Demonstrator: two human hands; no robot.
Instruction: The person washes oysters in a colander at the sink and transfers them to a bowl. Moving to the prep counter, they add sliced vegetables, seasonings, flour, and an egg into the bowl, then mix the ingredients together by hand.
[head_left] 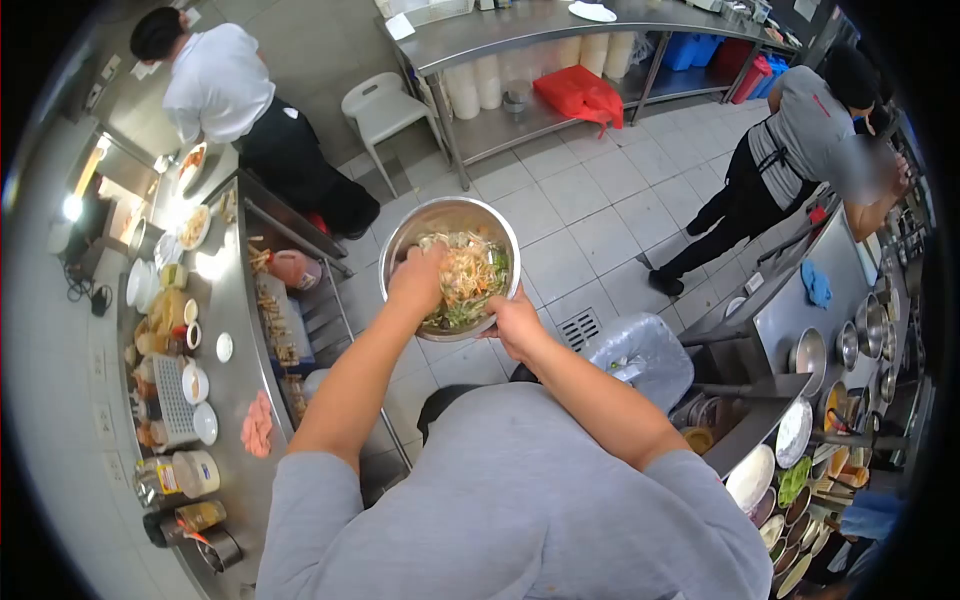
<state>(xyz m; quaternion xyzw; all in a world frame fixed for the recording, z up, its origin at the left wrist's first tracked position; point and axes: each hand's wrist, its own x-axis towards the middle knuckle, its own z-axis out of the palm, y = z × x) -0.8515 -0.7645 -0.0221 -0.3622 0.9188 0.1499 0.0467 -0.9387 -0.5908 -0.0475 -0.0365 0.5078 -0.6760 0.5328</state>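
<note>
A round stainless steel mixing bowl (389, 262) is held out in front of my body, above the floor. Inside it lies a heap of shredded vegetables (470, 275), pale and orange on top with green leaves at the side and bottom. My left hand (417, 278) reaches over the near left rim, its fingers curled into the shreds and their tips partly hidden by them. On the lower right, my right hand (514, 322) grips the bowl by its rim, the thumb on the inside and the other fingers underneath.
Left runs a steel counter (233, 400) with bowls, jars and a pink cloth (257, 424). A lined bin (650, 360) stands right of my legs. One co-worker (225, 85) is back left, another (790, 145) right. A white stool (385, 108) stands ahead, near a shelved table (470, 35).
</note>
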